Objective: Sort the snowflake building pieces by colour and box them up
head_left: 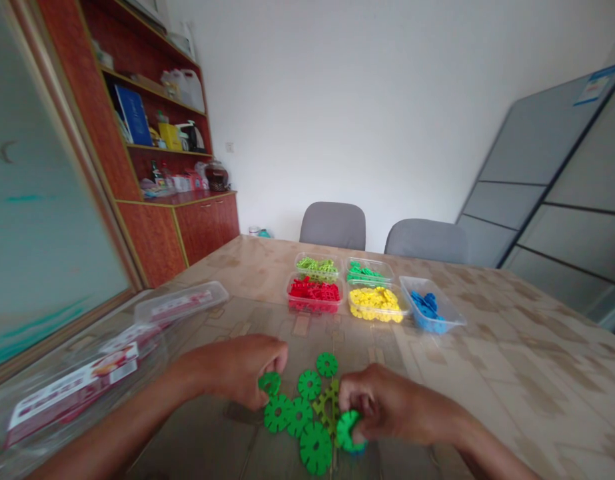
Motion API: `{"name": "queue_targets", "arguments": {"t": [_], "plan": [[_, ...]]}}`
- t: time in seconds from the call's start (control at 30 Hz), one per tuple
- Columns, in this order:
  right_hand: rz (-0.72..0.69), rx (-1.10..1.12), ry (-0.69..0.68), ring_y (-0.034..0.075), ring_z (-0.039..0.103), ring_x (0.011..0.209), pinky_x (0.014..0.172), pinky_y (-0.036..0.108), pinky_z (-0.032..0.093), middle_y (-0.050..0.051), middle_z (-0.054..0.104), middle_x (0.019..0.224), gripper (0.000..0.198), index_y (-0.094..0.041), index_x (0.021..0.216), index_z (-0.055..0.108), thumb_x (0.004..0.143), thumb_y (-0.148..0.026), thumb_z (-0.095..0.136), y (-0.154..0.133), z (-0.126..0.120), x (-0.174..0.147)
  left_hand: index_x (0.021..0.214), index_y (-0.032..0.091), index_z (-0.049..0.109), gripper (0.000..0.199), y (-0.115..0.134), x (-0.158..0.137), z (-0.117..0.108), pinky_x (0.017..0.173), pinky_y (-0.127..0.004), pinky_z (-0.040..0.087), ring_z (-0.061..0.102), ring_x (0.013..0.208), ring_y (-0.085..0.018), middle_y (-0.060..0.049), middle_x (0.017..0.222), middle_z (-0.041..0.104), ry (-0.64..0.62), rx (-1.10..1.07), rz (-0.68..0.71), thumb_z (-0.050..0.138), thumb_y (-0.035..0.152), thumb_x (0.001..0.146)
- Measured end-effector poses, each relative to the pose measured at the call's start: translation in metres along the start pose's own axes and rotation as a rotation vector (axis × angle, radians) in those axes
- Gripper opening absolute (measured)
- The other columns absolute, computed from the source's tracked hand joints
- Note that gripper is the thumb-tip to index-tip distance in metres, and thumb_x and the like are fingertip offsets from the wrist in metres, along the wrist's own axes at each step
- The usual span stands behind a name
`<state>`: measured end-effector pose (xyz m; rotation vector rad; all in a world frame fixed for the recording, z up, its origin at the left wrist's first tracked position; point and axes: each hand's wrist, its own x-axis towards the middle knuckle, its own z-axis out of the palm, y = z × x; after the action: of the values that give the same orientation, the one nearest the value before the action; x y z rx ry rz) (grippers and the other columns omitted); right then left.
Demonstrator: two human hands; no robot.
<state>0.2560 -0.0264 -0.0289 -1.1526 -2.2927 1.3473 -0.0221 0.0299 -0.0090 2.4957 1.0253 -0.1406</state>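
Observation:
My left hand (pixel 244 367) is closed in a pinch on a green notched plastic disc (pixel 270 383), at the left side of a group of joined discs. My right hand (pixel 392 403) is closed on another green disc (pixel 348 430) at the group's right side. A bit of blue shows beneath that disc. Between my hands lie several green discs (pixel 300 417), with a larger one (pixel 316 448) nearest me. A yellow-green piece (pixel 328 408) with notched edges sits among them, partly hidden behind my right fingers.
Beyond my hands stand clear tubs of red pieces (pixel 314 292), yellow discs (pixel 377 300), blue discs (pixel 426 305), light green pieces (pixel 317 267) and green pieces (pixel 364 272). Clear lids (pixel 187 301) with labels lie at the left. Two grey chairs (pixel 333 223) stand at the table's far side.

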Motion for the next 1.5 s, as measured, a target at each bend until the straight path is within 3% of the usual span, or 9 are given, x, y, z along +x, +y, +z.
{"name": "queue_targets", "arguments": {"t": [0.17, 0.3, 0.53, 0.67, 0.83, 1.03, 1.23, 1.5], "plan": [[-0.061, 0.147, 0.311, 0.010, 0.044, 0.060, 0.053, 0.020, 0.032, -0.005, 0.051, 0.066, 0.009, -0.017, 0.080, 0.058, 0.073, -0.019, 0.064, 0.032, -0.006, 0.019, 0.095, 0.024, 0.055, 0.040, 0.024, -0.004, 0.008, 0.060, -0.023, 0.034, 0.057, 0.080, -0.019, 0.003, 0.090, 0.059, -0.078, 0.058, 0.066, 0.071, 0.017, 0.058], [-0.069, 0.190, 0.412, 0.012, 0.047, 0.062, 0.056, 0.023, 0.034, -0.003, 0.052, 0.069, 0.014, -0.018, 0.080, 0.054, 0.075, -0.028, 0.062, 0.049, -0.006, 0.030, 0.098, 0.023, 0.054, 0.049, 0.028, 0.001, 0.022, 0.066, -0.028, 0.040, 0.058, 0.088, -0.025, -0.001, 0.098, 0.058, -0.054, 0.115, 0.017, 0.079, 0.025, 0.055], [-0.088, 0.186, 0.336, 0.013, 0.050, 0.063, 0.056, 0.023, 0.037, -0.002, 0.056, 0.072, 0.018, -0.018, 0.082, 0.055, 0.077, -0.035, 0.059, 0.042, -0.009, 0.038, 0.092, 0.022, 0.056, 0.045, 0.021, 0.006, 0.029, 0.070, -0.030, 0.043, 0.059, 0.087, -0.025, -0.001, 0.096, 0.060, -0.001, 0.121, -0.001, 0.083, 0.028, 0.056], [-0.059, 0.082, 0.253, 0.013, 0.051, 0.064, 0.057, 0.023, 0.037, -0.002, 0.058, 0.071, 0.011, -0.018, 0.083, 0.063, 0.075, -0.026, 0.062, 0.031, -0.012, 0.044, 0.088, 0.022, 0.057, 0.040, 0.022, 0.007, 0.026, 0.066, -0.028, 0.041, 0.060, 0.087, -0.024, 0.001, 0.092, 0.062, -0.033, 0.097, -0.023, 0.083, 0.029, 0.057], [-0.011, -0.078, 0.235, 0.016, 0.052, 0.072, 0.062, 0.025, 0.038, 0.000, 0.058, 0.079, 0.023, -0.018, 0.088, 0.065, 0.065, -0.016, 0.071, 0.029, -0.017, 0.053, 0.087, 0.023, 0.059, 0.032, 0.021, 0.005, 0.019, 0.067, -0.025, 0.038, 0.059, 0.087, -0.021, 0.002, 0.092, 0.064, -0.040, 0.054, 0.023, 0.080, 0.022, 0.063], [0.020, -0.096, 0.179, 0.014, 0.054, 0.071, 0.060, 0.023, 0.041, -0.002, 0.057, 0.080, 0.024, -0.016, 0.085, 0.063, 0.064, -0.018, 0.076, 0.032, -0.018, 0.050, 0.082, 0.021, 0.059, 0.021, 0.020, 0.006, 0.012, 0.061, -0.021, 0.034, 0.055, 0.077, -0.014, 0.004, 0.082, 0.059, -0.006, -0.030, 0.050, 0.071, 0.011, 0.068], [-0.016, -0.091, 0.185, 0.014, 0.054, 0.075, 0.065, 0.025, 0.043, 0.000, 0.059, 0.088, 0.030, -0.018, 0.095, 0.063, 0.068, -0.025, 0.075, 0.032, -0.015, 0.048, 0.083, 0.020, 0.058, 0.018, 0.017, 0.006, 0.007, 0.064, -0.021, 0.035, 0.053, 0.077, -0.014, 0.004, 0.082, 0.057, -0.013, -0.102, 0.059, 0.062, 0.009, 0.070], [-0.013, -0.120, 0.240, 0.013, 0.049, 0.067, 0.055, 0.021, 0.034, -0.004, 0.053, 0.071, 0.021, -0.017, 0.072, 0.061, 0.058, -0.013, 0.077, 0.024, -0.006, 0.051, 0.084, 0.019, 0.057, 0.019, 0.020, 0.007, 0.004, 0.067, -0.021, 0.036, 0.053, 0.079, -0.014, 0.004, 0.085, 0.057, -0.024, -0.139, 0.054, 0.060, 0.008, 0.069]]}}
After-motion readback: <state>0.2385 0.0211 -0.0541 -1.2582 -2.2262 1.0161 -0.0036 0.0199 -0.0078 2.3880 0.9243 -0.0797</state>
